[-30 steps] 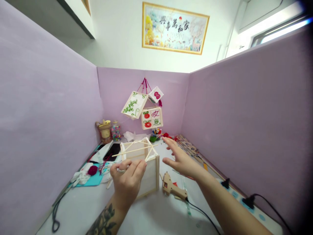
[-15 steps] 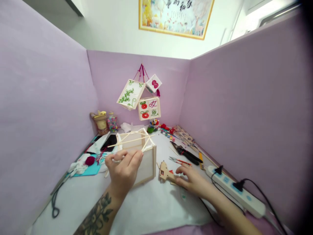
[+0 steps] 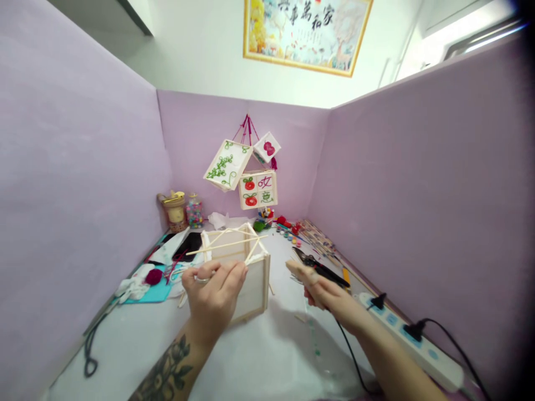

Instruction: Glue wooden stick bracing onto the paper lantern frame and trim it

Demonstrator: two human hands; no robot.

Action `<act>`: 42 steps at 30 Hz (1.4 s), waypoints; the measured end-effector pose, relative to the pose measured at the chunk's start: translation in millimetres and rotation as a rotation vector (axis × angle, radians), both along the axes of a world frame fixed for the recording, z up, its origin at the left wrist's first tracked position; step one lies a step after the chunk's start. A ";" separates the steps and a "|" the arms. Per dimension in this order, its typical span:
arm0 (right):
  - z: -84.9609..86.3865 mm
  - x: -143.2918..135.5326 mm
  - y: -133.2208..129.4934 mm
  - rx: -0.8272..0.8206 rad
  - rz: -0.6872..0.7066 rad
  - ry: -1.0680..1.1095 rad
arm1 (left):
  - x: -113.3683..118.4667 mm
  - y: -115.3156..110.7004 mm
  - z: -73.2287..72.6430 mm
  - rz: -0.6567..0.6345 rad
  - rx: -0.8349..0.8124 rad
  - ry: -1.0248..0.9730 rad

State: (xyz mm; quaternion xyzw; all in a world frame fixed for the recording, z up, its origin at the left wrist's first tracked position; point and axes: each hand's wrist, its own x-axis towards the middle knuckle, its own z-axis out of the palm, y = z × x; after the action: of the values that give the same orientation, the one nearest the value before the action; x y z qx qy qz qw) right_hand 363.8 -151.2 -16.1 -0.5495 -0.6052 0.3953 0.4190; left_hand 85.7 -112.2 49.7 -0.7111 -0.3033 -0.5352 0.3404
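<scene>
A box-shaped lantern frame (image 3: 257, 287) of pale wooden strips with white panels stands on the table. Thin wooden sticks (image 3: 228, 245) cross its open top. My left hand (image 3: 215, 292) is closed at the near top edge, pinching the lower end of one thin stick; part of the grip is hidden behind the fingers. To the right, my right hand (image 3: 330, 295) is wrapped round a tan hot glue gun (image 3: 297, 270), raised above the table with its nozzle pointing left toward the frame. A black cord (image 3: 349, 345) hangs below it.
Black-handled pliers (image 3: 321, 268) lie behind my right hand. A white power strip (image 3: 413, 340) runs along the right wall. Yarn (image 3: 154, 277) and a blue sheet (image 3: 146, 293) lie left. Decorated lanterns (image 3: 228, 164) hang at the back. Paint pots (image 3: 288, 236) sit back right.
My right hand has taken hold of the glue gun and lifted it off the table. My left hand keeps its pinch on the stick. The view has shifted slightly.
</scene>
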 end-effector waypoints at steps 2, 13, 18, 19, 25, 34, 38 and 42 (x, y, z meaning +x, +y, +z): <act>16.5 4.6 -1.9 -0.037 0.026 0.311 | -0.3 -0.3 -0.3 0.011 -0.012 -0.002; 77.2 -46.6 39.6 -0.058 -0.043 0.296 | -1.8 -3.2 2.9 0.013 -0.001 0.024; 74.2 -51.2 48.3 -0.077 -0.050 0.268 | -1.5 -4.6 1.2 0.006 -0.016 0.009; 73.2 -51.3 49.0 -0.079 -0.056 0.262 | -1.5 -4.6 0.9 0.003 -0.026 0.005; 70.5 -52.0 51.5 -0.083 -0.071 0.272 | -0.7 -1.9 -0.1 -0.042 0.000 -0.029; 69.5 -55.2 53.3 -0.075 -0.069 0.295 | 0.0 -1.6 -1.9 -0.068 -0.023 -0.064; 67.8 -54.7 54.4 -0.064 -0.069 0.300 | 0.1 -1.6 -1.9 -0.070 -0.030 -0.069; 67.3 -54.5 54.6 -0.066 -0.065 0.298 | 0.2 -1.8 -1.3 -0.072 -0.034 -0.072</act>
State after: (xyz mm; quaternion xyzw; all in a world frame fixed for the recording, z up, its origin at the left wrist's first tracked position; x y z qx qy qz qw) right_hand 309.3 -96.6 51.2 -0.5176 -0.5047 0.4783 0.4986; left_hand 85.9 -114.1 48.4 -0.7075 -0.2989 -0.5671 0.2975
